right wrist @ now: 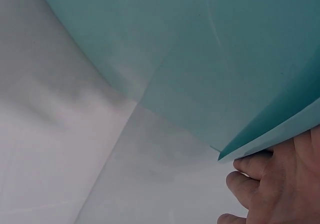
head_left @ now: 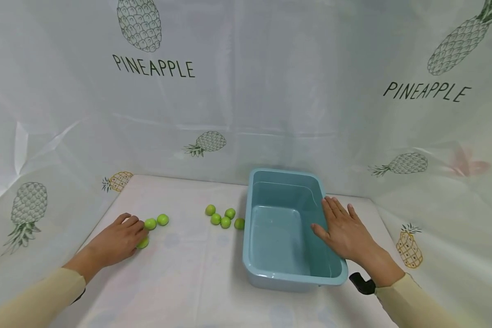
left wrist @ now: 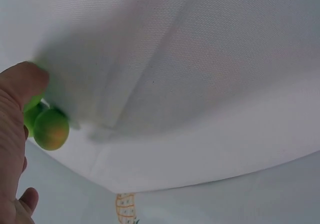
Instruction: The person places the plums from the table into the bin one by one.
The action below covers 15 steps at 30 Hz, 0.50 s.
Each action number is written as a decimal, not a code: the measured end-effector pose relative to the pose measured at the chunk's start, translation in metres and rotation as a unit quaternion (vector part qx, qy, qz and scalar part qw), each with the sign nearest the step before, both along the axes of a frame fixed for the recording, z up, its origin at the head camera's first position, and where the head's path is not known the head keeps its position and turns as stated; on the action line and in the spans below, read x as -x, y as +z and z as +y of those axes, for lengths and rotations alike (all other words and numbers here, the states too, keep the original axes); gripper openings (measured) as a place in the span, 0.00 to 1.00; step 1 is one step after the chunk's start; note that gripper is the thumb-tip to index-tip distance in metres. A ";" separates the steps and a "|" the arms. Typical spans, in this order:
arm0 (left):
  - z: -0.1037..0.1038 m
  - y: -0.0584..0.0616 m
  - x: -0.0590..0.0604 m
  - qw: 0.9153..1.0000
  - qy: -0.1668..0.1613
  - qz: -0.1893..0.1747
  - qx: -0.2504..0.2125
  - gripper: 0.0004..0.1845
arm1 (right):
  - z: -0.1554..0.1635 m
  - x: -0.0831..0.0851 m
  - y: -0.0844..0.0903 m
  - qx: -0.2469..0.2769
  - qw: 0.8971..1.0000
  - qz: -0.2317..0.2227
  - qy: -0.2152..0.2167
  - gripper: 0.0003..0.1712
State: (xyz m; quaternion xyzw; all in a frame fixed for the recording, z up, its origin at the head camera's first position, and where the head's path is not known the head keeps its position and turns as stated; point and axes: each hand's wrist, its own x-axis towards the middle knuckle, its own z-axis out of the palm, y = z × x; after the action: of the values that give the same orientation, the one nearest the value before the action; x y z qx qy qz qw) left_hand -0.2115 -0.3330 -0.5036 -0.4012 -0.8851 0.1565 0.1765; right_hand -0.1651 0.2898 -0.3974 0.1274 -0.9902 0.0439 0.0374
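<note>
Beige sleeves [head_left: 37,300], two: left hand [head_left: 116,240] pinching green fruit [head_left: 143,243], best gripped lightly; right hand [head_left: 345,232], outspread, against basin [head_left: 289,274].

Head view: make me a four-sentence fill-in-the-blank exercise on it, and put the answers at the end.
1. The left hand is by ____ visible green fruits.
2. Between those and the tub lie ____ other fruits.
3. The hand touching the tub is the person's ____ one.
4. The word printed twice on the backdrop is ____.

Missing words: three; five; right; PINEAPPLE.
</note>
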 end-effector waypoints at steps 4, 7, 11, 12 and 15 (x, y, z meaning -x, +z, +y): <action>0.001 -0.001 0.000 1.000 -0.006 0.006 -0.006 0.24 | -0.001 0.000 0.000 0.000 1.000 0.000 0.000 0.49; 0.002 0.000 0.001 1.000 -0.008 0.009 -0.005 0.24 | -0.001 0.000 0.001 0.002 1.000 -0.001 0.000 0.49; 0.005 0.004 0.005 1.000 -0.019 0.015 -0.020 0.16 | -0.001 0.000 0.000 0.001 1.000 -0.001 0.000 0.50; 0.006 0.005 0.006 0.999 -0.021 0.021 -0.026 0.12 | -0.001 0.000 0.000 0.000 1.000 0.000 0.000 0.50; 0.010 0.008 0.011 0.997 -0.032 0.044 -0.053 0.19 | 0.000 0.000 0.000 -0.001 1.000 0.002 0.002 0.49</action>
State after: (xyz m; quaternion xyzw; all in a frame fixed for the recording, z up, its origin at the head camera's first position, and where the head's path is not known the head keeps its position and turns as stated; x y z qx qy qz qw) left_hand -0.2226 -0.3229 -0.4956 -0.4122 -0.8703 0.1210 0.2409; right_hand -0.1649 0.2895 -0.3973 0.1294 -0.9899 0.0427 0.0390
